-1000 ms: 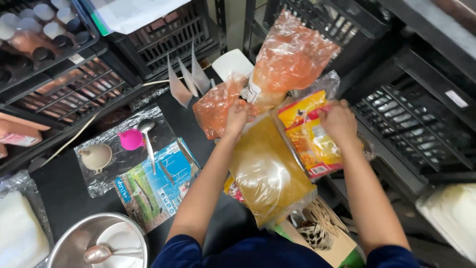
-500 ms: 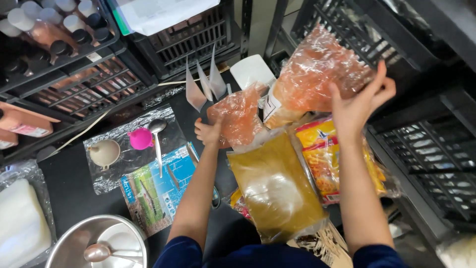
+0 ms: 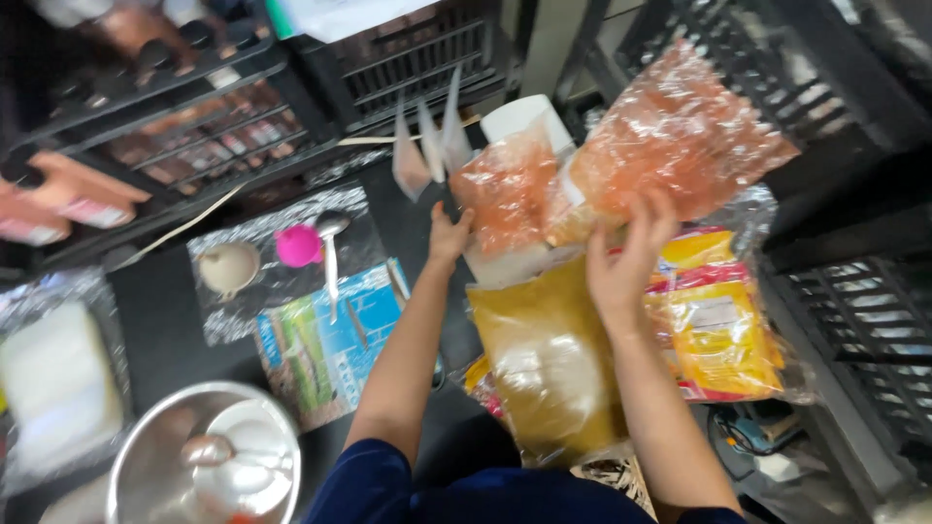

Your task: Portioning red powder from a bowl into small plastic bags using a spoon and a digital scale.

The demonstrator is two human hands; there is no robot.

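since half a second ago the right hand (image 3: 621, 262) has dropped from the far edge of the large orange-powder bag (image 3: 680, 136) to its near lower edge, fingers spread and pressed against the plastic, touching rather than clenched round it. the left hand (image 3: 449, 233) has risen to the near left corner of the small orange-powder bag (image 3: 505, 189); its fingers look loosely curled at that corner, though whether they pinch the plastic cannot be told through the blur. both orange bags stand propped at twelve o'clock from the hands, leaning on black crates (image 3: 738, 58). at six o'clock of the right hand lies a bag of yellow-brown powder (image 3: 549, 359), at four o'clock a yellow printed packet (image 3: 718, 330). at nine o'clock sit a pink funnel (image 3: 297, 245) and a spoon (image 3: 332, 254) on foil. the step seems to be sorting and steadying the bags; the next move would call for a firmer grip.
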